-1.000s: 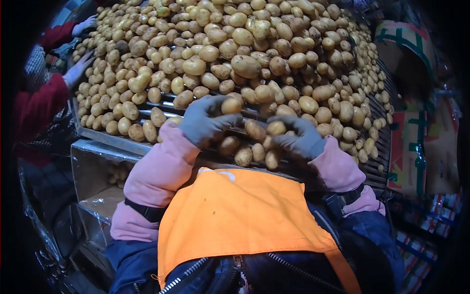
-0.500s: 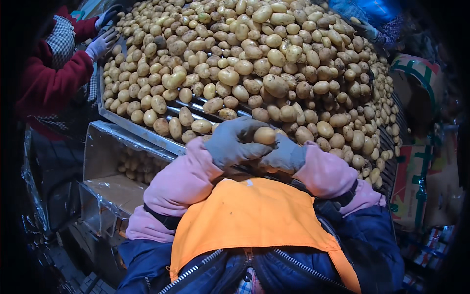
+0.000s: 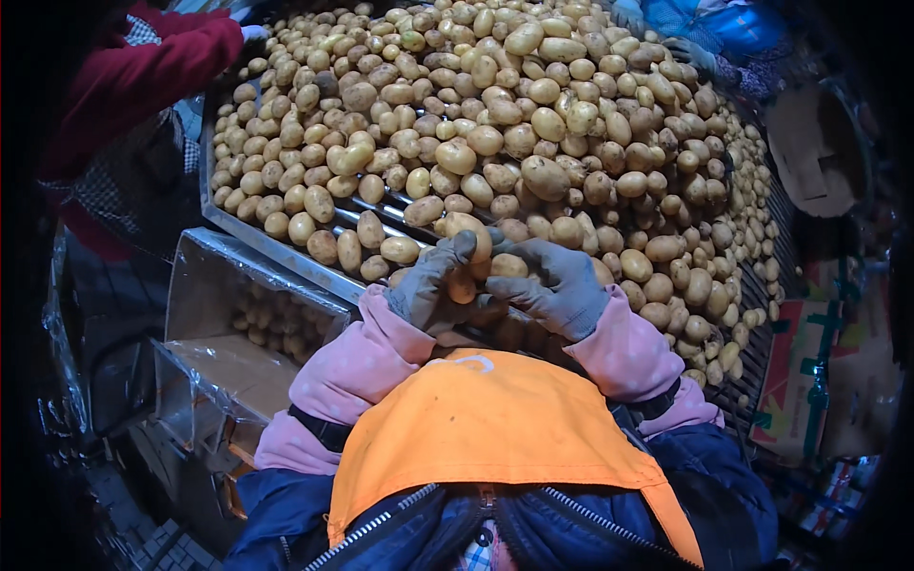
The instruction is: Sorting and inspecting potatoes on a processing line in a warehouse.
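My left hand (image 3: 430,284), in a grey glove, is closed around a potato (image 3: 473,240) at the near edge of the heap. Another potato (image 3: 461,286) shows just below it, by the same fingers. Close beside it my right hand (image 3: 562,293), gloved alike, has its thumb and fingers bent round a smaller potato (image 3: 508,265). Both hands are in front of my orange apron (image 3: 486,419). Beyond them a large heap of potatoes (image 3: 545,177) covers a metal roller table (image 3: 276,249). Below my hands, more potatoes are partly hidden.
At the left stands a plastic-lined carton (image 3: 205,305) with potatoes inside. A co-worker's red sleeve (image 3: 152,86) reaches over the far left edge. Another person's gloved hand (image 3: 692,54) is at the far right. Cardboard cartons (image 3: 798,376) stand on the right.
My hands have moved apart, and more potatoes show between them. The left co-worker's arm has reached farther up over the table. At far right, the other person's hand has shifted.
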The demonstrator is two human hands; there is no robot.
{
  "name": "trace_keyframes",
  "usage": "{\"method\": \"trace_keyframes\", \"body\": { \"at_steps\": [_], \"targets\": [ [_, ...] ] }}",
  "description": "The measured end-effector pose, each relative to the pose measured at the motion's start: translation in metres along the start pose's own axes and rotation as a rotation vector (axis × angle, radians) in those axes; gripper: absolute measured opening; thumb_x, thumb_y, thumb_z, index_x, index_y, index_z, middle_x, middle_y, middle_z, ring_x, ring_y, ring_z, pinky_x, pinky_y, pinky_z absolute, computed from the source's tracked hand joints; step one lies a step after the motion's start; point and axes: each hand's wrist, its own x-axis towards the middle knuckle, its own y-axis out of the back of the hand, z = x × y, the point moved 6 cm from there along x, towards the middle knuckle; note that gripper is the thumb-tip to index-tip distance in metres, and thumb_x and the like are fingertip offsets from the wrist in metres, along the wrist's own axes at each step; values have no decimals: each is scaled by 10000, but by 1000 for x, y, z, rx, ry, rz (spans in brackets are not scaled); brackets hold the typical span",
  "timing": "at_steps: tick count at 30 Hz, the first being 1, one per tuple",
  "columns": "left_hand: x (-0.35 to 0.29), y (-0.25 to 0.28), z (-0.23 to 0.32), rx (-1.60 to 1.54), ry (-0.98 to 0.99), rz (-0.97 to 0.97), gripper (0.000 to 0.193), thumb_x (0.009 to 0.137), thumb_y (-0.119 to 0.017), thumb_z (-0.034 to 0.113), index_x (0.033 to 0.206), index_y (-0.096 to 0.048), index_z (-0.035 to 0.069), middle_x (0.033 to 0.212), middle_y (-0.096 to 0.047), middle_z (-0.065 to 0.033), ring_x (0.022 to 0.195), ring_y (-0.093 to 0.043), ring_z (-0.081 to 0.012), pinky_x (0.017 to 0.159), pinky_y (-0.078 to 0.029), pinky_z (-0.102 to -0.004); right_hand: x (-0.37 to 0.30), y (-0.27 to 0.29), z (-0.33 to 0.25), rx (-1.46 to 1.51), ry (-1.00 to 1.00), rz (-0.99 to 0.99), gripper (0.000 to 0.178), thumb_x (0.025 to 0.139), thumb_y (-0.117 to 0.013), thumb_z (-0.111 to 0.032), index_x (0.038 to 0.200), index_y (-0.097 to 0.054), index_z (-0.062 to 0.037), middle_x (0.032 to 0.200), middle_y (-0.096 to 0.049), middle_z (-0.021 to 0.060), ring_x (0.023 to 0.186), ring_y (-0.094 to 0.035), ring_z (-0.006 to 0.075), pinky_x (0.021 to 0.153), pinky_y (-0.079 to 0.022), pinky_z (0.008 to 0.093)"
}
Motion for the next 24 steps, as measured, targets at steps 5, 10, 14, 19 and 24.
{"method": "trace_keyframes", "body": {
  "at_steps": [5, 10, 14, 19, 24],
  "targets": [
    [-3, -2, 8, -224, -58, -177, 537, 993, -553, 462, 1370, -515, 83, 1299, -592, -164, 1170, -609, -331, 983, -526, -548, 2, 8, -4, 241, 74, 154, 399, 869, -779, -344, 1108, -690, -37, 921, -697, 54, 784, -615, 105, 707, -512, 266],
    [-7, -16, 8, -402, -76, -192, 515, 1000, -557, 426, 1370, -488, 74, 1343, -569, -141, 1203, -597, -298, 974, -531, -558, 20, 12, -49, 299, 304, 261, 292, 928, -724, -212, 1169, -657, -60, 916, -656, 13, 750, -588, 83, 668, -491, 235],
    [-4, -14, 13, -650, -76, -377, 382, 1022, -525, 354, 1282, -548, 76, 1284, -595, -144, 1163, -604, -275, 1008, -512, -504, 18, -28, -84, -644, 793, 167, 381, 865, -692, -174, 1231, -620, -96, 1106, -629, 111, 982, -627, 287, 858, -489, 414],
    [-2, -3, 19, -719, -311, -169, 351, 993, -574, 304, 1220, -562, 37, 1189, -613, -149, 1110, -605, -291, 971, -521, -475, 25, -32, -81, -398, 774, 12, 498, 838, -698, -236, 1289, -592, -56, 1318, -568, 183, 1197, -548, 375, 1017, -422, 438],
    [-25, 2, 37, -532, -384, -500, 541, 985, -576, 390, 1395, -474, 52, 1359, -543, -186, 1258, -536, -332, 1039, -472, -552, 31, -26, -81, -186, 668, -62, 522, 955, -623, -185, 1406, -480, 36, 1388, -531, 176, 1309, -483, 267, 1104, -367, 384]
  ]
}}
